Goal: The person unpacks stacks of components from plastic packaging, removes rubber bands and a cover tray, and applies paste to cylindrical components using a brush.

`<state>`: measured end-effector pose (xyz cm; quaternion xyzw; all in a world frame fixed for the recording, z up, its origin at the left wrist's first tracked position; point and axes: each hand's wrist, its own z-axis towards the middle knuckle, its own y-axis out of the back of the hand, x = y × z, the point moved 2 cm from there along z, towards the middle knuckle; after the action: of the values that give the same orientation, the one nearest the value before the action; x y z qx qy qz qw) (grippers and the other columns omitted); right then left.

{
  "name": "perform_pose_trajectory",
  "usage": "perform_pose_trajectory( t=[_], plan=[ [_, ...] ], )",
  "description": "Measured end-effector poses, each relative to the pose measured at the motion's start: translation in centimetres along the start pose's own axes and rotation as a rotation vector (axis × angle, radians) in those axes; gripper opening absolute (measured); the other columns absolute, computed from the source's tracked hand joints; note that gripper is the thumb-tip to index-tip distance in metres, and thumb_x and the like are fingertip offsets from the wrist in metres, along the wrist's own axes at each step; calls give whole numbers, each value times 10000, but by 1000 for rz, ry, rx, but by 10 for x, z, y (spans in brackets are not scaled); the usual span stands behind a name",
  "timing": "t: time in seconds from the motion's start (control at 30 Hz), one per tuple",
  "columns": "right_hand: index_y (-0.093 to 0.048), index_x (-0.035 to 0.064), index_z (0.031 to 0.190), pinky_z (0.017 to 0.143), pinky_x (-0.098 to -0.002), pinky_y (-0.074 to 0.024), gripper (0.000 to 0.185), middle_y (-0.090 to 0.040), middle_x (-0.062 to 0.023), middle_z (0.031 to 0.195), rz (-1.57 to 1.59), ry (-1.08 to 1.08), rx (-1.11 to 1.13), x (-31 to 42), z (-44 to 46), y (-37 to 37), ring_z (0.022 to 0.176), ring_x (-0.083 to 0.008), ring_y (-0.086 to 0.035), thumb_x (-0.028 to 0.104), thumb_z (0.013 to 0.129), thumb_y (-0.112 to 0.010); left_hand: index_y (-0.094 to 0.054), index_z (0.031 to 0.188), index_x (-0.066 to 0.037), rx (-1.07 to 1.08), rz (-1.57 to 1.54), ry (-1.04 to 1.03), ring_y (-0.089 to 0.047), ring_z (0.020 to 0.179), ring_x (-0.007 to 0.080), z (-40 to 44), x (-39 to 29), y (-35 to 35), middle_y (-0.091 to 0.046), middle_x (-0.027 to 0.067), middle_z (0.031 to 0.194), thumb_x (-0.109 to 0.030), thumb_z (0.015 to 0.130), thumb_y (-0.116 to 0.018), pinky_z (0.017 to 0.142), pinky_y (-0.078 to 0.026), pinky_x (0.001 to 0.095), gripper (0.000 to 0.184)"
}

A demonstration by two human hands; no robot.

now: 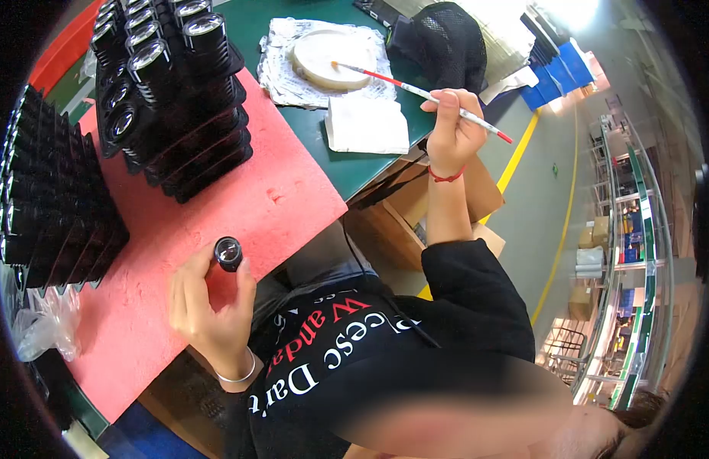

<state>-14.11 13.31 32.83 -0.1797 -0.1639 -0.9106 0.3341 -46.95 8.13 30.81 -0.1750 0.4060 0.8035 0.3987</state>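
Note:
My left hand (213, 306) pinches a small black cylindrical lens (228, 253) between thumb and fingers, its glass end facing up, over the pink foam sheet (278, 206). My right hand (458, 130) grips a thin paintbrush (423, 93) with a red and white handle. The brush's tip is over a round whitish dish (316, 67), at or just above its surface; contact cannot be made out. Beneath the dish lies crumpled white paper (282, 46). A folded white cloth or tissue (367, 126) sits beside it, below the brush.
Stacked black trays (209, 145) with lenses stand on the foam at the upper left, and more black trays (56, 199) stand at far left. A clear plastic bag (48, 325) lies near them. A black mesh object (450, 46) is beyond the dish; cardboard boxes (385, 237) sit below the green table (251, 15).

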Motion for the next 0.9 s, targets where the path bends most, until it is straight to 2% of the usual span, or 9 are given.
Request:
perform_pose_trajectory(
  t=[0.1,0.2,0.27,0.37,0.47,0.5,0.63,0.73,0.9],
  plan=[
    [-585,-21,800,560,-205,-411,231,-570,-54,664,-42,6,39,4,4,2,586,-99,-551,138,946,-504,-622,935,1,34,-15,53,-601,708,251,-1,2,1,-642,117,839,-38,672,-739,652,-479,319,290],
    [-578,-6,791,544,-218,-396,268,-561,-65,667,89,-148,-76,-5,9,4,563,-104,-512,179,960,-481,-625,954,6,26,-18,61,-608,699,250,0,2,2,-648,114,828,-58,681,-756,653,-484,322,310],
    [-576,2,792,537,-230,-390,259,-565,-74,688,429,-323,-321,-17,11,5,572,-116,-500,187,954,-497,-630,958,10,-2,-35,63,-614,691,245,-2,4,1,-652,114,818,-69,684,-765,647,-485,318,316],
    [-571,33,810,524,-232,-391,244,-569,-48,718,578,-406,-466,-28,5,13,559,-107,-489,222,952,-513,-641,959,18,-26,-72,95,-628,675,225,-3,5,3,-663,112,799,-87,683,-783,635,-490,304,327],
    [-568,82,807,541,-257,-374,198,-562,-21,711,765,-498,-501,-29,-10,13,584,-100,-466,226,939,-535,-650,953,26,-39,-136,184,-642,667,189,-4,7,3,-674,105,787,-92,675,-796,628,-498,281,336],
    [-598,91,788,574,-248,-330,263,-496,7,591,824,-581,-518,-24,-14,10,566,-94,-433,294,940,-528,-654,950,29,-53,-185,245,-647,666,168,-5,8,3,-678,100,783,-91,670,-801,628,-502,270,339],
    [-550,101,802,560,-237,-311,259,-468,22,577,1267,-706,-269,17,-44,-16,578,-86,-400,294,962,-487,-653,952,33,-5,-381,347,-650,680,132,-7,13,12,-685,85,793,-69,660,-802,643,-510,249,344],
    [-513,102,809,565,-236,-307,282,-454,18,588,1387,-609,-35,47,-59,-38,583,-84,-391,323,973,-454,-652,948,31,29,-514,420,-641,676,118,-4,14,18,-682,74,785,-65,652,-806,645,-507,234,347],
    [-501,109,814,559,-241,-294,298,-421,17,579,1350,-537,58,58,-68,-53,576,-84,-369,354,973,-442,-645,967,49,55,-621,409,-648,709,111,2,12,25,-688,80,793,-46,692,-782,665,-520,230,321]
  ],
)
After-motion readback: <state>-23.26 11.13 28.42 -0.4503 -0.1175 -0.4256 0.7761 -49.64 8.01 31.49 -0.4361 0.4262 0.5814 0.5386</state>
